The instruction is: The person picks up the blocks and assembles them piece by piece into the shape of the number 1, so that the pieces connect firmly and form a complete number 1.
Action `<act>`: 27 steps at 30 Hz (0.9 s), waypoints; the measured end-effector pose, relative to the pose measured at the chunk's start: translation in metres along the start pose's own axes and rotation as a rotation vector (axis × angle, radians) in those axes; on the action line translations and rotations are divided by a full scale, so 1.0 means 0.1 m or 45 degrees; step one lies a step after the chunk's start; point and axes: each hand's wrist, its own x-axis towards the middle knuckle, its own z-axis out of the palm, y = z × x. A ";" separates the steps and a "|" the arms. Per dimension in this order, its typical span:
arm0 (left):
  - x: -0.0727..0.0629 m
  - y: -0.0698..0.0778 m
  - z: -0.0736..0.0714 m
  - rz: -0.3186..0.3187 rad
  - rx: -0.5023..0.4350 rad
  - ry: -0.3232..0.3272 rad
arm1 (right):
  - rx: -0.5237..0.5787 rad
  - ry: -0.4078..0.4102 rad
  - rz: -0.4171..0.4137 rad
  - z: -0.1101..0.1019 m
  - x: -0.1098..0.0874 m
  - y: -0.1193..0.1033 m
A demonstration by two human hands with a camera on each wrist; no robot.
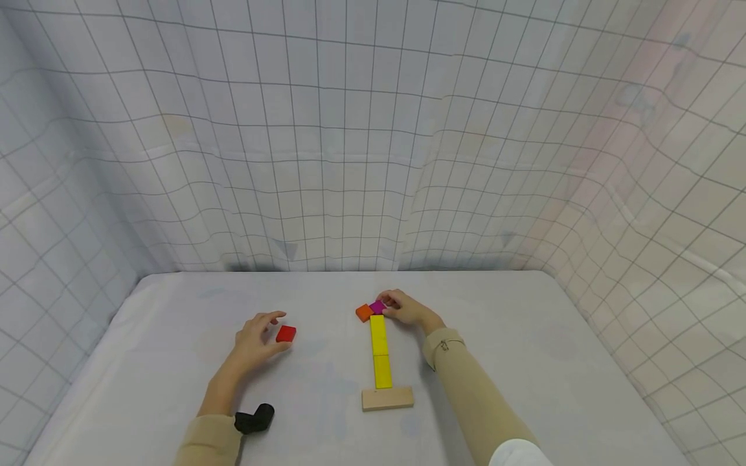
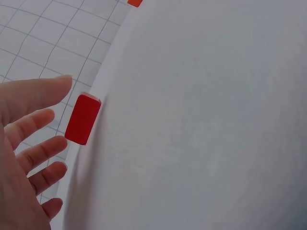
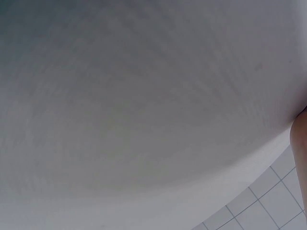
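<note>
My right hand (image 1: 406, 309) pinches a purple block (image 1: 377, 307), its thumb on the near side and fingers at the far side. Touching the purple block on the left is an orange block (image 1: 364, 312), turned at an angle. Two yellow blocks (image 1: 379, 353) lie end to end in a line below the purple one. At their near end a plain wooden block (image 1: 387, 399) lies crosswise. On the left, a red block (image 1: 285, 334) sits on the table between the spread thumb and fingers of my left hand (image 1: 256, 340); the left wrist view shows the red block (image 2: 83, 119) just beyond the fingertips.
A white cloth covers the table (image 1: 513, 362). Behind it and at both sides hang white curtains (image 1: 361, 129) with a grid pattern. A black wrist device (image 1: 254, 419) is at my left cuff. The right wrist view shows mostly white cloth (image 3: 144, 120).
</note>
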 end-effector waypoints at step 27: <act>-0.06 -0.19 0.01 0.116 -0.006 0.042 | 0.006 0.015 -0.023 0.01 0.00 0.00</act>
